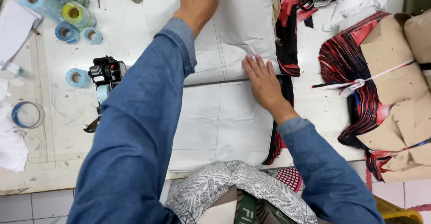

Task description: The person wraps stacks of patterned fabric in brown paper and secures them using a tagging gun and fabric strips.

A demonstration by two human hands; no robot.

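A large white paper pattern sheet [224, 121] lies on the white worktable [58, 130], over a stack of red-and-black striped fabric [287, 49] that shows along its right edge. My left hand [197, 0] reaches far forward and presses flat on the upper part of the sheet. My right hand [262, 82] lies flat, fingers spread, on the sheet's right side near a fold line. Both arms wear blue denim sleeves. Neither hand holds anything.
Several rolls of blue and green tape [67, 13] stand at the top left. A black tagging gun [105, 78] lies left of my arm. Bundles of striped fabric with brown paper [386, 89], tied with white strips, sit at the right. Patterned cloth [233, 188] hangs at the near edge.
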